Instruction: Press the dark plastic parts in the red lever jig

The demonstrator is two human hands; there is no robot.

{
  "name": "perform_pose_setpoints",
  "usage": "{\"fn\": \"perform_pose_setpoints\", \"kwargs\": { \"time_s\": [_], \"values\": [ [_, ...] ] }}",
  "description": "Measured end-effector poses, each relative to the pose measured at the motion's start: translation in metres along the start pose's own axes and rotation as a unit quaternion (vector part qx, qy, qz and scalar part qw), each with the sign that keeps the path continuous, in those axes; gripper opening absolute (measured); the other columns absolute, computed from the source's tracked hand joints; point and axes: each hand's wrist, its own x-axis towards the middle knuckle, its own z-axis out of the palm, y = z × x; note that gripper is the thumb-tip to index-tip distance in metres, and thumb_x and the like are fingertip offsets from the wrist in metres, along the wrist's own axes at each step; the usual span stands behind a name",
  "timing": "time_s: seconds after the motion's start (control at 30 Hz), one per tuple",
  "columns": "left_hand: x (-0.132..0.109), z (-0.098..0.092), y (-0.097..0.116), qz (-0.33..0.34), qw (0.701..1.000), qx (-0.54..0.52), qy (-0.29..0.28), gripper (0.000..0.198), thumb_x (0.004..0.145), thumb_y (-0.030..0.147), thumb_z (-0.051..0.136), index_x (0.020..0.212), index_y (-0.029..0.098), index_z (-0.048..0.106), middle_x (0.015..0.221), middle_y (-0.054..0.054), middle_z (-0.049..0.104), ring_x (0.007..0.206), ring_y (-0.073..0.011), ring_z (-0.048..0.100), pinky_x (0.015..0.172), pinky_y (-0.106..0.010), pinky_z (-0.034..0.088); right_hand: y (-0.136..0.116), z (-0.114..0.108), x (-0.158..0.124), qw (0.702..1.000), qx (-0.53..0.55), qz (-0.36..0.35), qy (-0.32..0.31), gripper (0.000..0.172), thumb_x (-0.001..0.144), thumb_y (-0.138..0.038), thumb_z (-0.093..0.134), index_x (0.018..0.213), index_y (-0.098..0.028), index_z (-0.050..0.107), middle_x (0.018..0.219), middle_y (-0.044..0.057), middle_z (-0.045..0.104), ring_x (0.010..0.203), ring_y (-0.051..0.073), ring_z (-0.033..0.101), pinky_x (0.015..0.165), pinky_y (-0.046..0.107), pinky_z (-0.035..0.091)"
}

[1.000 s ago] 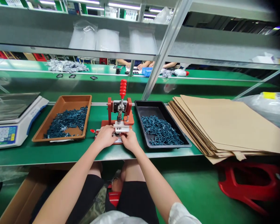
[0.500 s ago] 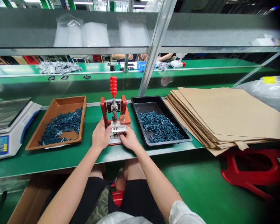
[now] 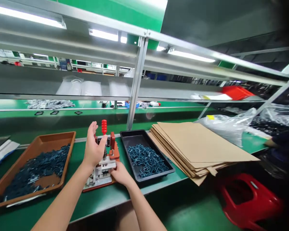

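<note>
A small red hand press [image 3: 109,157] with a red-knobbed lever [image 3: 104,126] stands on the green bench between two trays. My left hand [image 3: 93,148] is raised in front of the lever, fingers apart and empty, palm toward the handle. My right hand [image 3: 119,173] rests low at the press's metal base plate [image 3: 100,173], fingers curled against its right front edge; what they pinch, if anything, is hidden. A brown tray [image 3: 62,141] of dark blue parts lies to the left, a black tray [image 3: 137,136] of similar parts to the right.
A stack of cardboard sheets [image 3: 197,144] lies right of the black tray, clear plastic bags [image 3: 228,125] beyond it. A red stool [image 3: 248,195] stands below. A steel post [image 3: 135,83] rises behind the press. A scale's corner [image 3: 2,149] shows far left. Another person's arm [image 3: 274,142] is at right.
The camera tilted up and turned right. My left hand rose from the press base toward the lever, opening. My right hand stayed at the base.
</note>
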Motion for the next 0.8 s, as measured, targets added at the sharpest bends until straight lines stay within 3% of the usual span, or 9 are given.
{"fn": "perform_pose_setpoints", "kwargs": {
  "time_s": [0.07, 0.17, 0.23, 0.33, 0.47, 0.53, 0.67, 0.73, 0.8],
  "values": [
    [0.005, 0.007, 0.023, 0.004, 0.998, -0.057, -0.026, 0.064, 0.095, 0.039, 0.052, 0.152, 0.025, 0.028, 0.149, -0.015, 0.049, 0.125, -0.0256, 0.060, 0.106, -0.046, 0.051, 0.002, 0.000, 0.001, 1.000, -0.012, 0.005, 0.004, 0.029, 0.075, -0.008, 0.056, 0.095, -0.019, 0.075, 0.095, 0.001, 0.078, 0.092, 0.023, 0.071, 0.081, 0.029, 0.055],
    [-0.014, 0.010, 0.039, 0.020, 0.998, -0.017, -0.054, 0.041, 0.096, 0.037, 0.049, 0.136, 0.026, 0.048, 0.123, -0.009, 0.063, 0.103, -0.0210, 0.066, 0.093, -0.040, 0.057, 0.001, 0.000, 0.000, 1.000, -0.027, 0.006, 0.007, 0.026, 0.072, -0.007, 0.055, 0.087, -0.018, 0.073, 0.087, 0.000, 0.076, 0.085, 0.021, 0.069, 0.076, 0.027, 0.052],
    [-0.034, 0.009, 0.036, 0.055, 0.997, 0.044, -0.042, 0.028, 0.095, 0.035, 0.052, 0.121, 0.025, 0.054, 0.110, -0.007, 0.062, 0.102, -0.0212, 0.063, 0.093, -0.040, 0.055, -0.001, -0.001, 0.000, 1.000, -0.028, 0.002, 0.005, 0.023, 0.073, -0.007, 0.055, 0.084, -0.018, 0.072, 0.085, 0.000, 0.075, 0.080, 0.020, 0.067, 0.073, 0.026, 0.051],
    [-0.051, 0.008, 0.020, 0.138, 0.987, 0.083, -0.013, 0.038, 0.093, 0.027, 0.054, 0.130, 0.024, 0.046, 0.112, -0.008, 0.058, 0.106, -0.0219, 0.060, 0.096, -0.041, 0.053, -0.005, -0.001, -0.001, 0.999, -0.035, -0.003, 0.011, 0.020, 0.074, -0.009, 0.056, 0.084, -0.018, 0.071, 0.085, 0.000, 0.074, 0.080, 0.020, 0.066, 0.071, 0.025, 0.050],
    [-0.032, 0.010, 0.008, 0.279, 0.954, 0.101, -0.028, 0.048, 0.094, 0.015, 0.048, 0.139, 0.029, 0.039, 0.108, -0.006, 0.060, 0.097, -0.0188, 0.061, 0.087, -0.037, 0.054, -0.004, -0.001, -0.002, 0.999, -0.037, -0.001, 0.000, 0.027, 0.071, -0.005, 0.053, 0.085, -0.018, 0.071, 0.085, -0.001, 0.074, 0.080, 0.019, 0.067, 0.071, 0.024, 0.050],
    [-0.010, 0.011, 0.014, 0.232, 0.967, 0.096, -0.045, 0.038, 0.096, 0.018, 0.044, 0.133, 0.029, 0.046, 0.102, -0.005, 0.062, 0.090, -0.0174, 0.062, 0.082, -0.034, 0.054, -0.003, -0.001, -0.002, 0.999, -0.033, -0.011, -0.005, 0.031, 0.070, -0.003, 0.051, 0.087, -0.019, 0.072, 0.087, -0.001, 0.075, 0.084, 0.019, 0.068, 0.076, 0.025, 0.051],
    [0.031, 0.011, 0.028, -0.016, 0.994, 0.053, -0.099, 0.042, 0.100, 0.034, 0.037, 0.141, 0.025, 0.041, 0.095, -0.002, 0.065, 0.077, -0.0150, 0.064, 0.078, -0.034, 0.055, -0.003, 0.004, -0.003, 0.997, -0.067, -0.019, 0.024, 0.029, 0.078, -0.007, 0.053, 0.091, -0.021, 0.074, 0.095, 0.001, 0.077, 0.094, 0.022, 0.070, 0.086, 0.030, 0.052],
    [0.041, 0.010, 0.029, -0.058, 0.990, 0.037, -0.123, 0.048, 0.101, 0.039, 0.035, 0.147, 0.026, 0.035, 0.096, -0.002, 0.067, 0.077, -0.0148, 0.066, 0.081, -0.035, 0.055, -0.003, 0.008, -0.004, 0.996, -0.081, -0.015, 0.035, 0.030, 0.081, -0.008, 0.053, 0.096, -0.022, 0.075, 0.101, 0.003, 0.077, 0.097, 0.024, 0.071, 0.089, 0.032, 0.052],
    [0.040, 0.005, 0.025, -0.048, 0.990, 0.057, -0.121, 0.055, 0.102, 0.043, 0.034, 0.154, 0.026, 0.028, 0.104, -0.005, 0.068, 0.088, -0.0177, 0.067, 0.089, -0.040, 0.053, -0.002, 0.011, -0.006, 0.995, -0.090, -0.010, 0.038, 0.030, 0.082, -0.009, 0.053, 0.098, -0.022, 0.075, 0.105, 0.005, 0.077, 0.099, 0.025, 0.071, 0.090, 0.034, 0.053]
  ]
}}
